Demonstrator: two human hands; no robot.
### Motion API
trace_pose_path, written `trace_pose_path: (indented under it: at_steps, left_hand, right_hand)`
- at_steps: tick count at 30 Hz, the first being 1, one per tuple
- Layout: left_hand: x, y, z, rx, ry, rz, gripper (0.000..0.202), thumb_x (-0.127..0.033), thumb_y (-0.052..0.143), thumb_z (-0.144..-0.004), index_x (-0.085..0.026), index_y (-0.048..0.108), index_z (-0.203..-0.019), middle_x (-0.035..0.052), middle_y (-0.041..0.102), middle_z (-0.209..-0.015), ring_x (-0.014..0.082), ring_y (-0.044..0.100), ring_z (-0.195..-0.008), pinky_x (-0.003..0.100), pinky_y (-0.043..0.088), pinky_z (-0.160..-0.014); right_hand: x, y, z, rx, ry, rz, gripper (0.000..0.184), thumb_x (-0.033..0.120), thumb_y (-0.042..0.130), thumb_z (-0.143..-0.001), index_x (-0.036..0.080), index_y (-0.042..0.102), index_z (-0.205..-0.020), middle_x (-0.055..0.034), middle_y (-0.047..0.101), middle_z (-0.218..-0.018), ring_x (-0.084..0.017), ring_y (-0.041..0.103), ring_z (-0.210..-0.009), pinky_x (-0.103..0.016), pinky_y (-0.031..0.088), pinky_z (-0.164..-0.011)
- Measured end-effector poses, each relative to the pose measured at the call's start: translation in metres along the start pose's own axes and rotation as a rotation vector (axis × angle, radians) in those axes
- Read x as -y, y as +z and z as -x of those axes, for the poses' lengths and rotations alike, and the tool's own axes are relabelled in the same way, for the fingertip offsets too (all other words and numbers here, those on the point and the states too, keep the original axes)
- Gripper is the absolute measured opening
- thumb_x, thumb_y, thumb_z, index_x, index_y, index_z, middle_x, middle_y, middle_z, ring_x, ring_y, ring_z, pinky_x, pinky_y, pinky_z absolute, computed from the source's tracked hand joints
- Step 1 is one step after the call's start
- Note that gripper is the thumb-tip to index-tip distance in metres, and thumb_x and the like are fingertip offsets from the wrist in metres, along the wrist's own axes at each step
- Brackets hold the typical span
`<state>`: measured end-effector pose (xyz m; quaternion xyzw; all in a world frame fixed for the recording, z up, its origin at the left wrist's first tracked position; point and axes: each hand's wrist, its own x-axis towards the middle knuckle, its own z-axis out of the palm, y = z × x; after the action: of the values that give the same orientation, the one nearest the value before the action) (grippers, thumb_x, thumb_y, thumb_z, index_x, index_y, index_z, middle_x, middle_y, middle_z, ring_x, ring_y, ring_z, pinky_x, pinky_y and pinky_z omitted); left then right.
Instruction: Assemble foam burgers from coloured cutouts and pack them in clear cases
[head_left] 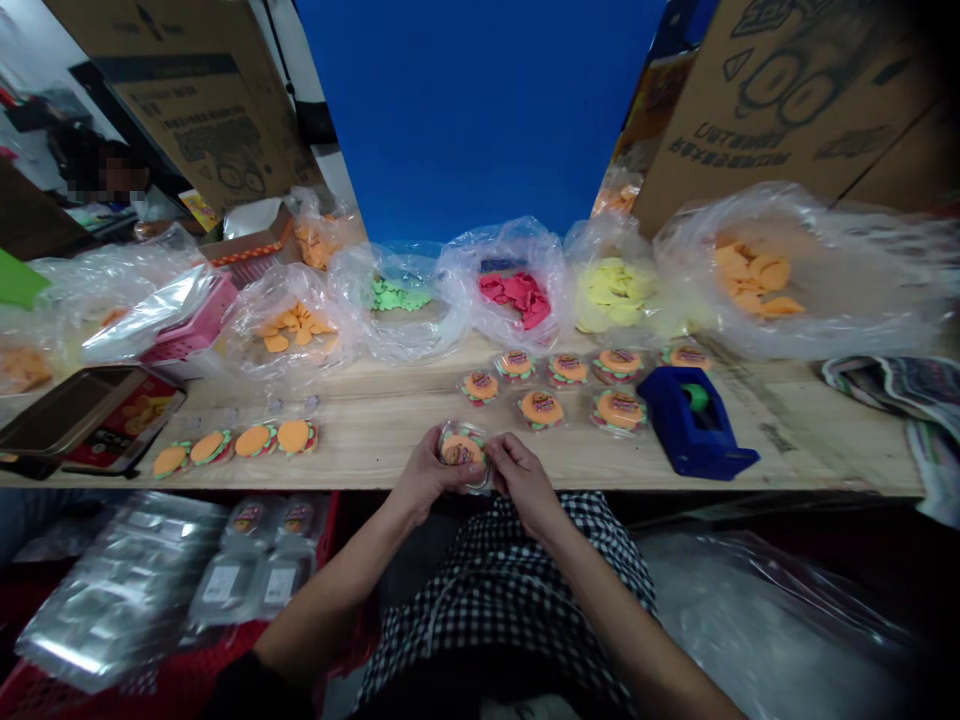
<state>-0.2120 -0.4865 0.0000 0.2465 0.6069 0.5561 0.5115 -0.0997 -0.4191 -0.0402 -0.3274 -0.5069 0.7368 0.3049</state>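
Near the table's front edge, my left hand (435,468) is closed around a small clear plastic box with a toy burger (462,450) inside, its thumb lying over the lid. My right hand (519,478) pinches the right edge of the same box. The burger has an orange bun, a green frill and a printed label on top. Several boxed burgers (541,407) with labels sit just beyond and to the right. Off to the left, a row of burgers (255,440) without visible labels lies in opened clear boxes.
A blue tape dispenser (694,425) stands right of the boxed burgers. Clear bags along the back hold green pieces (401,293), red pieces (517,297), yellow pieces (615,290) and orange pieces (757,275). A brown tray (82,415) is far left; clear packaging (127,580) lies below the table.
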Motion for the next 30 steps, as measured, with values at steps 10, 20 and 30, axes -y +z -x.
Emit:
trace_pose_path:
  at_steps: [10, 20, 30]
  left_hand:
    - [0.000, 0.014, 0.000, 0.104, 0.079, -0.024, 0.071, -0.019, 0.079, -0.042, -0.014, 0.048, -0.105, 0.0030, 0.058, -0.088, 0.0137, 0.054, -0.075, 0.026, 0.044, -0.070]
    - [0.001, 0.022, 0.000, 0.217, 0.079, -0.238, 0.076, -0.022, 0.079, -0.042, -0.015, 0.048, -0.111, 0.0047, 0.056, -0.094, 0.0158, 0.053, -0.079, 0.026, 0.043, -0.070]
    - [0.022, 0.038, 0.011, 0.335, 0.117, -0.361, 0.073, -0.021, 0.079, -0.038, -0.017, 0.056, -0.107, 0.0071, 0.061, -0.098, 0.0238, 0.054, -0.090, 0.034, 0.041, -0.081]
  right_hand:
    - [0.027, -0.035, 0.003, 0.080, -0.217, 0.400, 0.029, 0.045, 0.050, -0.076, 0.020, 0.046, -0.061, 0.0036, 0.041, -0.060, -0.012, 0.038, -0.060, -0.024, 0.032, -0.056]
    - [0.037, -0.056, 0.013, 0.184, -0.204, 0.456, 0.028, 0.043, 0.051, -0.076, 0.021, 0.047, -0.058, 0.0028, 0.039, -0.059, -0.013, 0.036, -0.058, -0.024, 0.031, -0.053]
    - [0.040, -0.059, 0.024, 0.324, -0.154, 0.489, 0.029, 0.043, 0.050, -0.076, 0.020, 0.050, -0.058, 0.0032, 0.043, -0.058, -0.011, 0.038, -0.057, -0.022, 0.031, -0.051]
